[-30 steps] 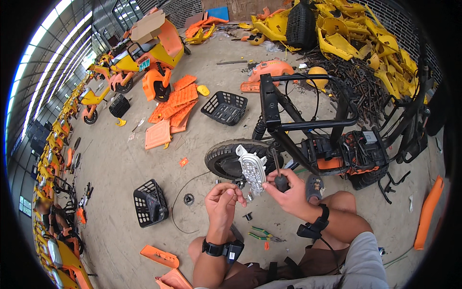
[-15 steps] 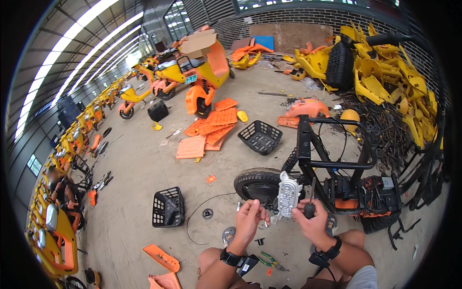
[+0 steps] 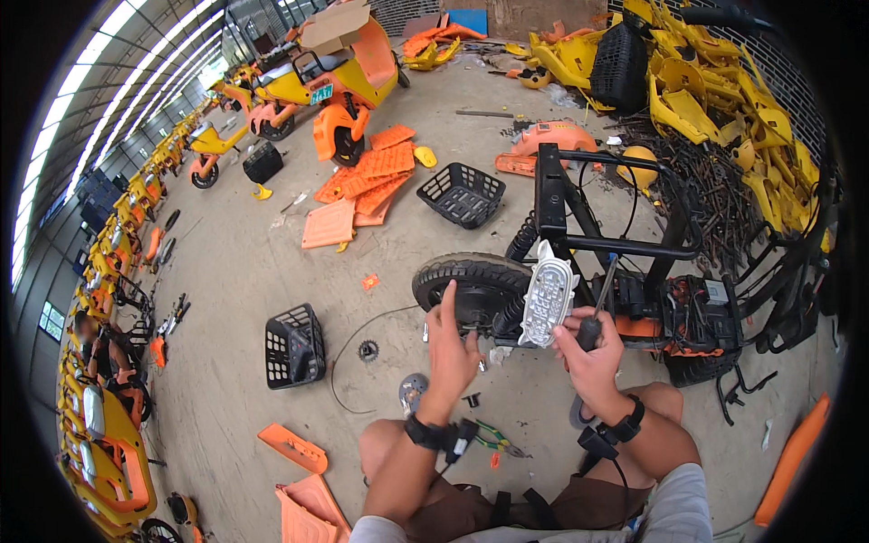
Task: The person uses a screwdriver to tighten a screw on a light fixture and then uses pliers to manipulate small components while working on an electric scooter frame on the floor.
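Observation:
My right hand (image 3: 593,362) is closed round a screwdriver (image 3: 587,333) with a dark handle, its shaft pointing up, and also grips a silver oval lamp unit (image 3: 549,294) between thumb and fingers. My left hand (image 3: 453,357) is raised left of the lamp, index finger stretched up and thumb apart, with nothing visible in it. Behind both hands are the wheel (image 3: 439,290) and black metal frame (image 3: 625,244) of a stripped scooter. Green-handled pliers (image 3: 498,442) lie on the floor between my knees, near a small black part (image 3: 472,399).
Black baskets (image 3: 294,348) stand on the floor, with orange panels (image 3: 326,223) beyond. Yellow body parts (image 3: 683,109) and dark metal scrap (image 3: 688,190) are piled at the right. Several scooters (image 3: 348,81) line the back and left, where another person (image 3: 100,353) is present.
My left hand's fingers have gone from pinched together to apart, the index now raised beside the wheel. The lamp and screwdriver moved slightly with my right hand. The camera's view has tilted and shifted.

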A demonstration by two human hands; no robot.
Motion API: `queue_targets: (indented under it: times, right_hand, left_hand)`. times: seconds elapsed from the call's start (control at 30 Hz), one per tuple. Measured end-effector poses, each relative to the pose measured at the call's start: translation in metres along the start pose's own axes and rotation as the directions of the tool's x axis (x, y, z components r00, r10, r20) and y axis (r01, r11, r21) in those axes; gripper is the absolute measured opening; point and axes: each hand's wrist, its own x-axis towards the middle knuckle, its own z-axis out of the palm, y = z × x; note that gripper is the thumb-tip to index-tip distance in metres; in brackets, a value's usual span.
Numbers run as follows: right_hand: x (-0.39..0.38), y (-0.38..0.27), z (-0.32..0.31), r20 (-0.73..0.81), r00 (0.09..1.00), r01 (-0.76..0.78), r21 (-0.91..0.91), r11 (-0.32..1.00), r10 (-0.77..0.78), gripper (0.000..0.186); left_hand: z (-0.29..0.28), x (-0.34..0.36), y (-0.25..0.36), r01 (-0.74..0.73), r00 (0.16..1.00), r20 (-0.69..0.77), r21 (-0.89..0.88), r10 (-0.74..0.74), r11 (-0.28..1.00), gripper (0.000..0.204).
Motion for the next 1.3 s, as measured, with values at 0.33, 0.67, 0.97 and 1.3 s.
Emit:
queue_targets:
  times: [0.33, 0.67, 0.97, 1.3]
  right_hand:
    - [-0.004, -0.002, 0.0, 0.176, 0.969, -0.193, 0.095, 0.977, 0.174, 0.033]
    - [-0.022, 0.012, -0.017, 0.35, 0.763, -0.565, -0.044, 0.824, 0.543, 0.031]
    - [-0.104, -0.052, -0.069, 0.537, 0.72, -0.469, -0.088, 0.879, 0.439, 0.034]
    - [-0.204, -0.051, -0.129, 0.33, 0.899, -0.307, 0.004, 0.952, 0.288, 0.035]
  left_hand:
    - [-0.001, -0.01, 0.009, 0.529, 0.81, 0.473, -0.33, -0.348, 0.782, 0.03]
    - [0.01, -0.058, 0.003, 0.778, 0.555, 0.735, -0.294, -0.39, 0.555, 0.065]
    - [-0.012, -0.157, 0.036, 0.455, 0.845, 0.478, -0.407, -0.239, 0.792, 0.046]
    - [-0.087, -0.219, 0.133, 0.763, 0.49, 0.863, -0.356, -0.124, 0.54, 0.033]
